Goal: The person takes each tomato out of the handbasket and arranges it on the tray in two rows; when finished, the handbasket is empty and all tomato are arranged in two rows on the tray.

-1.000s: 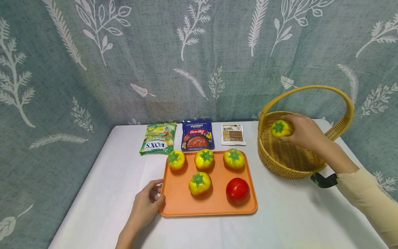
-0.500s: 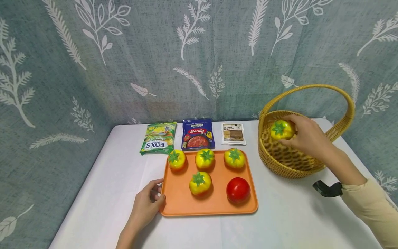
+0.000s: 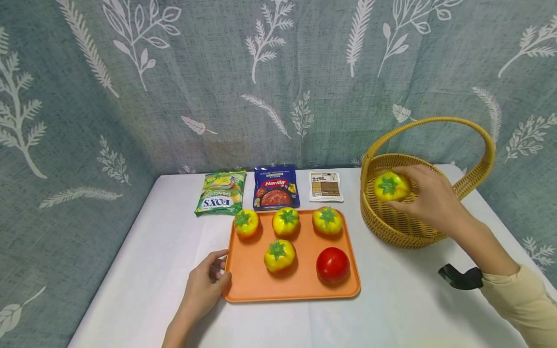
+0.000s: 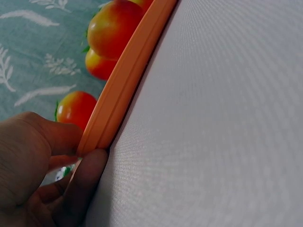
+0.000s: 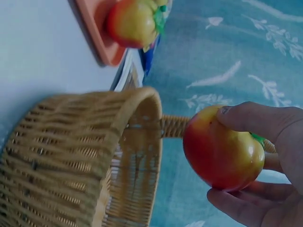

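My right hand point(image 3: 431, 195) holds a yellow-and-red tomato point(image 3: 391, 187) with a green star-shaped top, over the mouth of the wicker basket point(image 3: 383, 234) in the head view. The right wrist view shows the thumb and fingers around this tomato point(image 5: 222, 151), its red end bare. At the tray's left side, my left hand point(image 3: 204, 282) grips the edge of the orange tray point(image 3: 304, 288); the left wrist view has thumb and finger right at the tray's rim point(image 4: 113, 104). On the tray sit several yellow tomatoes point(image 3: 280, 256) with green tops and one red tomato point(image 3: 332, 266).
Behind the tray lie a green Fox's packet point(image 3: 221, 193), a blue Barilla pouch point(image 3: 276, 188) and a small white-and-brown packet point(image 3: 326, 187). The basket's tall handle point(image 3: 435, 121) arches above it. Patterned curtain point(image 3: 209, 96) hangs along the table's back and sides.
The right hand and its tomato have shifted slightly left and toward the viewer over the basket, and the tomato's green top faces the head camera more. The left hand and tray stay put.
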Action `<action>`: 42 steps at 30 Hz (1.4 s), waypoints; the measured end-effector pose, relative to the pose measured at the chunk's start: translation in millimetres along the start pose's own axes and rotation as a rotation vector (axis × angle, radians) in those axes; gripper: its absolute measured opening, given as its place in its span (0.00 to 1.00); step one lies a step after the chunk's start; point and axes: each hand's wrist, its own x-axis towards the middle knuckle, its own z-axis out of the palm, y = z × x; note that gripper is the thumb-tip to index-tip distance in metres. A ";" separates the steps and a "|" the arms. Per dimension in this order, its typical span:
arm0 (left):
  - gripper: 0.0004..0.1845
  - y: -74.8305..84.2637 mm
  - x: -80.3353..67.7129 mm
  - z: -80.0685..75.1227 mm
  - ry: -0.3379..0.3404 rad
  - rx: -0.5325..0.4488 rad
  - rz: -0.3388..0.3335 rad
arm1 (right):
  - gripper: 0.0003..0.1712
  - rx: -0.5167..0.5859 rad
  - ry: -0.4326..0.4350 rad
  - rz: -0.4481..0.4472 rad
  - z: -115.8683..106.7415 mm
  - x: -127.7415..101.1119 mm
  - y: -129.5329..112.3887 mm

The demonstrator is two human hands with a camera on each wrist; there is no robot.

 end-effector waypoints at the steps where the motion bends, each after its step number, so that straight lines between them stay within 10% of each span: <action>1: 0.28 -0.1 -0.2 0.0 -0.001 -0.001 -0.001 | 0.42 0.008 0.007 -0.014 0.4 -0.4 -2.1; 42: 0.28 0.5 -0.6 -0.1 0.002 -0.015 0.013 | 0.39 0.301 -0.179 -0.193 54.7 12.6 -98.9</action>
